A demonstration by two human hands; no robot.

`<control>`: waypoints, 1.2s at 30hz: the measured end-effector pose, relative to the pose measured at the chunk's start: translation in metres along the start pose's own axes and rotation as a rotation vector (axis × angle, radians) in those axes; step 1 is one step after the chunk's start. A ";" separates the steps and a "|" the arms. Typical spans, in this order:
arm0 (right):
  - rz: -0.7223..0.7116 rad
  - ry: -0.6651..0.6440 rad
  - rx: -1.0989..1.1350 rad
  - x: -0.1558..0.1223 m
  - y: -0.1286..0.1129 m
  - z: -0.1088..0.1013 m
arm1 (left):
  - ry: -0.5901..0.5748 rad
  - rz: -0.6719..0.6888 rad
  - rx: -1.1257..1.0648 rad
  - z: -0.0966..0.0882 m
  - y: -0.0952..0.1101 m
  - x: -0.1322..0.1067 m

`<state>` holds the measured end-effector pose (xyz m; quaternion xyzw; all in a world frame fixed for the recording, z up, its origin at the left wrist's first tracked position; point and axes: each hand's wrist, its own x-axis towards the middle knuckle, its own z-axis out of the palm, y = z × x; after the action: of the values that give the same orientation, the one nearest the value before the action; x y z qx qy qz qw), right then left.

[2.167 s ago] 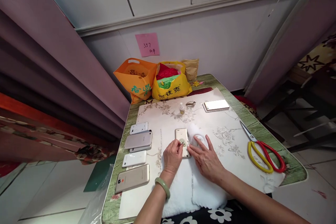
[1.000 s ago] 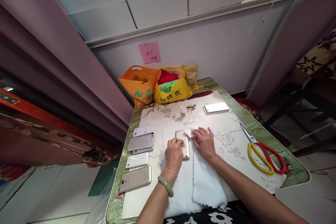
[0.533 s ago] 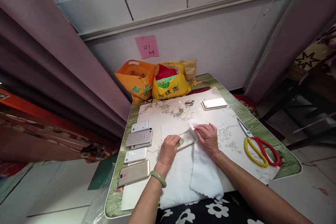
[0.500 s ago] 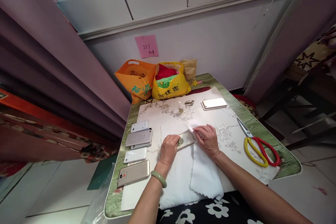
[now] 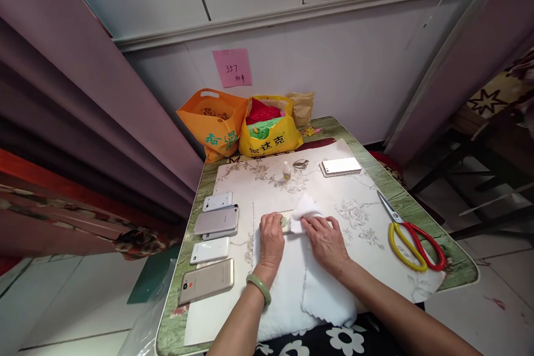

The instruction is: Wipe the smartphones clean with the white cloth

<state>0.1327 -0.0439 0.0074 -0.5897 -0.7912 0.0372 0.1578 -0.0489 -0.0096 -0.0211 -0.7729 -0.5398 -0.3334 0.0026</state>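
Note:
A phone (image 5: 286, 223) with a round mark on its back lies on a white towel (image 5: 283, 289). My left hand (image 5: 271, 236), a green bangle on its wrist, grips the phone's left end with curled fingers. My right hand (image 5: 327, 242) pinches a folded white cloth (image 5: 306, 207) and presses it over the phone's right part, which is hidden. Behind the hands stand a small bottle (image 5: 286, 171) and a pair of glasses (image 5: 301, 164).
Several phones lie along the left edge, among them a gold phone (image 5: 207, 281). A white phone (image 5: 341, 166) rests at the back right. Scissors (image 5: 411, 239) with red and yellow handles lie at right. An orange bag (image 5: 214, 122) and a yellow bag (image 5: 271, 139) stand at the back.
My right hand has brought the cloth left and down, so it now covers the phone's right part. The phone lies flatter and straighter. The view has shifted slightly.

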 end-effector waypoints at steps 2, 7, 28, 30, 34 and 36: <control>0.036 -0.020 -0.007 0.014 0.001 0.003 | -0.010 0.002 0.003 0.000 0.000 0.001; 0.051 -0.037 -0.052 0.025 -0.001 0.001 | -0.018 0.014 0.036 -0.001 -0.001 0.001; 0.073 0.063 -0.037 0.031 0.013 -0.019 | 0.037 -0.099 -0.191 -0.007 0.000 0.001; 0.017 0.072 -0.019 0.033 0.014 -0.011 | 0.052 -0.126 -0.149 -0.006 0.001 0.000; 0.041 0.037 0.014 0.038 0.013 0.010 | 0.077 -0.237 -0.046 -0.007 0.001 -0.001; 0.070 0.035 0.017 0.038 0.013 0.014 | 0.072 -0.276 -0.074 -0.009 -0.001 0.000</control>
<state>0.1304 -0.0023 -0.0014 -0.6161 -0.7670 0.0390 0.1750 -0.0543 -0.0130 -0.0142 -0.6784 -0.6280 -0.3777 -0.0527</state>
